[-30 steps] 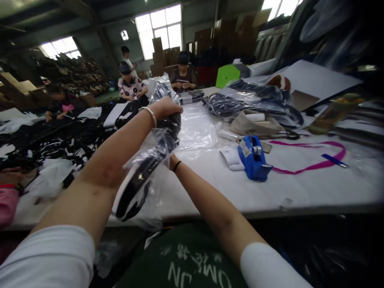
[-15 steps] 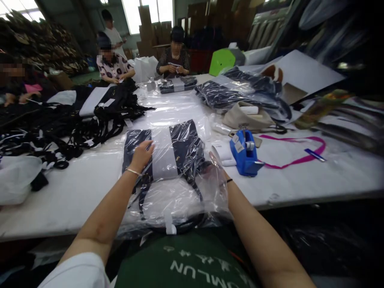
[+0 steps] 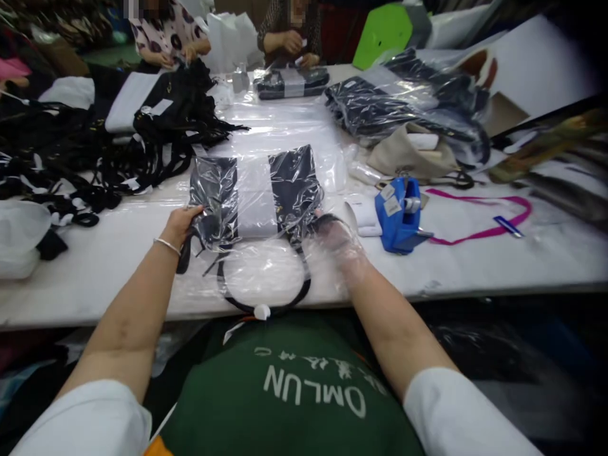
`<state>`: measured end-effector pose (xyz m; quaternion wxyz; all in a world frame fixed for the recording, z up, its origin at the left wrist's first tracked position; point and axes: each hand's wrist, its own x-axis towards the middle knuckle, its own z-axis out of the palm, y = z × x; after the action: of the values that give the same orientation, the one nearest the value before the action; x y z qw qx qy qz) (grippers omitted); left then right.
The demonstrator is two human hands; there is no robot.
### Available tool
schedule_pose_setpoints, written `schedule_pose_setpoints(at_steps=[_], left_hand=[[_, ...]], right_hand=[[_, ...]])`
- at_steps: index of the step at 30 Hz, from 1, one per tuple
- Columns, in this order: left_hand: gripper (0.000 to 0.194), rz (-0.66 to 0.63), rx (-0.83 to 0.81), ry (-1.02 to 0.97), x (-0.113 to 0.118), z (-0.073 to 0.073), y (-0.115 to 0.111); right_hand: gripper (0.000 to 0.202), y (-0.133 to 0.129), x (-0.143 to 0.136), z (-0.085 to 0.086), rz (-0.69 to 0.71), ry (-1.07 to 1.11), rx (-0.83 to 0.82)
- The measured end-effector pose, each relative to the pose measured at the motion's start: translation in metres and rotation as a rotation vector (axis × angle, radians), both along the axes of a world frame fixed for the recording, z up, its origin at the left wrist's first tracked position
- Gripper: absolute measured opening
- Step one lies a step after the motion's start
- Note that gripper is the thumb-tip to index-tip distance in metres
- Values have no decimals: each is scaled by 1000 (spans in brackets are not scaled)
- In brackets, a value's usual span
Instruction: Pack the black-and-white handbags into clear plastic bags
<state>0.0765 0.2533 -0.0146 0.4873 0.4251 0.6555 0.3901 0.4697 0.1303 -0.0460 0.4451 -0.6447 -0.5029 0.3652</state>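
A dark handbag with a white paper band round its middle lies in a clear plastic bag in front of me. Its black looped handle points toward my body, with a small white wrap at the bend. My left hand is closed on the handbag's left edge, fingertips on the plastic. On the opposite edge, my right hand is under the clear film and closed round the side of the handbag; its fingers are partly hidden and blurred.
Right of the handbag stands a blue tape dispenser, near a pink strap and a blue-handled cutter. Black bags are heaped at left. Wrapped bags lie at back right. Two co-workers sit across the table.
My left hand has moved from the handbag's top to its left edge. The right hand stays at the right side. The view has tilted down, and the handle now lies more open.
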Motion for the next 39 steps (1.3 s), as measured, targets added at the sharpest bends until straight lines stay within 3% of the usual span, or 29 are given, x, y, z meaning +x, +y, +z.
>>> schedule_pose_setpoints(at_steps=[2,4,7,8,10,12,14,16,19,23,27,30,33,36,39], left_hand=[[31,-42,1,64,-7,6,7],[39,-79,-26,131,-25,4,-9],[49,-84,-22,221,-59,-7,-70],[55,-93,-17,224,-69,-11,-96],[72,-144,-57,175,-78,-16,-142],[90,-160,-108,128,-76,-16,-172],[99,-68,-82,138,-68,-12,-183],[94,55,12,144,-64,-5,-181],[81,118,70,121,-74,5,-178],[77,12,81,330,-98,4,-208],[82,-301,361,745,-83,-10,-245],[68,-605,457,860,-55,-21,-248],[45,-805,413,727,-39,-28,-230],[31,-758,326,555,-39,-19,-215],[31,-498,378,498,-37,5,-215]], right_hand=[[49,-1,6,7,9,42,-57],[58,-14,19,13,43,176,-142],[95,-65,44,18,93,472,-239],[95,-87,51,18,80,502,-233],[87,-126,58,16,67,462,-231],[104,-150,57,13,55,298,-234],[116,-156,51,10,-33,82,-207],[97,-151,49,6,-239,-29,-127],[75,-150,61,-1,-539,75,-51],[76,-188,76,-4,-517,179,-243],[72,-223,45,16,-491,-63,-9],[56,-216,-2,35,-216,-82,93],[41,-188,-48,44,286,17,35],[35,-165,-88,48,775,136,-38],[37,-142,-123,45,1032,204,-28]])
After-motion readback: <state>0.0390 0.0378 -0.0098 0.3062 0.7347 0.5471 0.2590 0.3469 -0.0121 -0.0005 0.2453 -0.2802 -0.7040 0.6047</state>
